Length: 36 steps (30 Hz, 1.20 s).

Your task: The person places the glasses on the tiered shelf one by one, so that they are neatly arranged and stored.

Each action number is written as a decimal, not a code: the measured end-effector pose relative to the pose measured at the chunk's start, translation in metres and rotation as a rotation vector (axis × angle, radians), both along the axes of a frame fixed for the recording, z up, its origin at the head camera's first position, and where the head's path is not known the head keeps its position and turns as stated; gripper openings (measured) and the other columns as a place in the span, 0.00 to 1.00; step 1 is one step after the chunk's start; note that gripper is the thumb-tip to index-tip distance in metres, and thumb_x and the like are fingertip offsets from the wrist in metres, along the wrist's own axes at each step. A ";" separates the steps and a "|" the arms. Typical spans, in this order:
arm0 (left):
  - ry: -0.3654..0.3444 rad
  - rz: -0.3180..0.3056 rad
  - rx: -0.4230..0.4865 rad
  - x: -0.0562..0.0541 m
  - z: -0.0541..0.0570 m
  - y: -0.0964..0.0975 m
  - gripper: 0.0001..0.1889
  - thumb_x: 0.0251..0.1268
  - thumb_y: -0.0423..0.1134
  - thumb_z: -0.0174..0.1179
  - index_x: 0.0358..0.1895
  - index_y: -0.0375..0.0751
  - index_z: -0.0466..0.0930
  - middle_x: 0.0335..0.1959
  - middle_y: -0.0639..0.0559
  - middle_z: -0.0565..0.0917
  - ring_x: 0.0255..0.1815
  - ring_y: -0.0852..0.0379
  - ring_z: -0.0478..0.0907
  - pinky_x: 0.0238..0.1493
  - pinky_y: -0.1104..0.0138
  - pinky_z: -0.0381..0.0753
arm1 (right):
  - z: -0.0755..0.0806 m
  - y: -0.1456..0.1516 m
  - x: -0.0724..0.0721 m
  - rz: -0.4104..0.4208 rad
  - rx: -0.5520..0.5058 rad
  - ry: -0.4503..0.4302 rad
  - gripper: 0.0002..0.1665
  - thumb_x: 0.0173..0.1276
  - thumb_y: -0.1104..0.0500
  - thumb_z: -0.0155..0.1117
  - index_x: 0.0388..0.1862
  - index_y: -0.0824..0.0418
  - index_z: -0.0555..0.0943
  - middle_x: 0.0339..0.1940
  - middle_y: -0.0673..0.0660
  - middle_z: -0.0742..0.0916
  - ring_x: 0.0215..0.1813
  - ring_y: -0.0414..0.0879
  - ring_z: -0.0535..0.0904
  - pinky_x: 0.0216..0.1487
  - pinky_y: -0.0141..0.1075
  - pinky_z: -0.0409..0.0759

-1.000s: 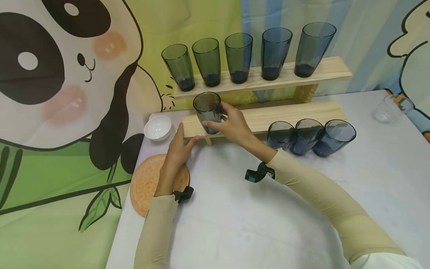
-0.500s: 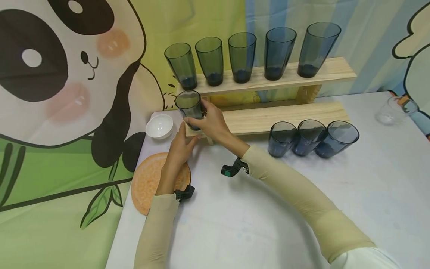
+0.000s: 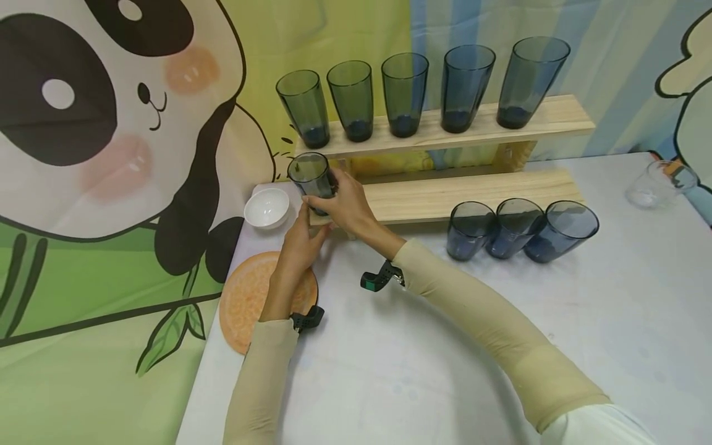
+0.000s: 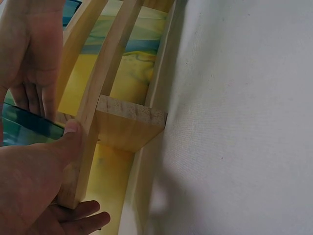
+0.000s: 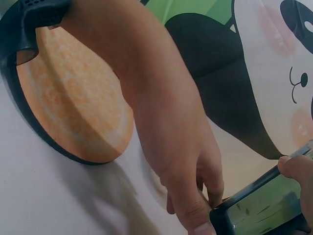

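My right hand (image 3: 351, 207) holds a smoky blue-grey drinking glass (image 3: 307, 174) between thumb and fingers. The glass stands upright over the left end of the lower board of a two-tier wooden shelf (image 3: 467, 193). At that same end my left hand (image 3: 298, 247) grips the board, its thumb on the front edge and fingers beneath, as the left wrist view shows with the shelf board (image 4: 88, 122). The right wrist view has the glass's base (image 5: 220, 220) close beside the left thumb. Several matching glasses (image 3: 405, 93) stand in a row on the upper board.
Three more glasses (image 3: 514, 228) stand on the white table in front of the shelf's right part. A white bowl (image 3: 267, 208) sits left of the shelf, and a round orange board (image 3: 241, 303) lies under my left forearm. A clear glass (image 3: 648, 188) is at the far right.
My right hand has carried the glass leftward along the lower board to its left end, then slightly down. The left hand has kept its grip on the shelf.
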<state>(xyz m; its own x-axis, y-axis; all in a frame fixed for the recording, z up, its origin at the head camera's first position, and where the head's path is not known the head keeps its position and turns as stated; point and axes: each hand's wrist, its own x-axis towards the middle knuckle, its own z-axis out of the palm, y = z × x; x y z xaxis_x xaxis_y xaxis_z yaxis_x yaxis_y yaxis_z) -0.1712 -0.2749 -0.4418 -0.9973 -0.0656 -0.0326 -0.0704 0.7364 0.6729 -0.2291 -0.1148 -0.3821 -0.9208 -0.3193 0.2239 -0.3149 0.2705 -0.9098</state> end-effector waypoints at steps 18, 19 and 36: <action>-0.011 -0.002 0.008 0.001 0.003 0.000 0.50 0.78 0.64 0.57 0.88 0.49 0.39 0.85 0.38 0.57 0.83 0.34 0.58 0.79 0.38 0.61 | 0.002 0.012 0.004 0.058 0.092 0.012 0.58 0.68 0.42 0.77 0.87 0.57 0.57 0.79 0.61 0.74 0.78 0.55 0.71 0.76 0.50 0.72; -0.012 -0.004 0.011 0.001 0.003 0.000 0.50 0.78 0.64 0.57 0.88 0.48 0.39 0.86 0.38 0.56 0.84 0.34 0.57 0.79 0.38 0.60 | 0.005 0.017 0.007 0.066 0.111 0.002 0.60 0.68 0.41 0.77 0.88 0.57 0.54 0.82 0.61 0.70 0.80 0.57 0.68 0.77 0.52 0.70; -0.014 0.011 0.019 -0.001 0.000 0.004 0.55 0.74 0.69 0.57 0.88 0.43 0.37 0.87 0.37 0.51 0.86 0.36 0.51 0.83 0.43 0.54 | 0.057 0.156 0.056 0.092 0.377 0.162 0.62 0.69 0.41 0.77 0.89 0.58 0.51 0.86 0.63 0.62 0.85 0.64 0.58 0.80 0.64 0.62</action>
<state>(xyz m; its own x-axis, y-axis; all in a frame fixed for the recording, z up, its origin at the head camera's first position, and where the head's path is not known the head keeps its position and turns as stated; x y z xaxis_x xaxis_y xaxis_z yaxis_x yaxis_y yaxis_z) -0.1726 -0.2710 -0.4420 -0.9960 -0.0759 -0.0474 -0.0877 0.7227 0.6855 -0.1730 0.0407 -0.3253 -0.8468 -0.4863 0.2154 -0.4846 0.5387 -0.6892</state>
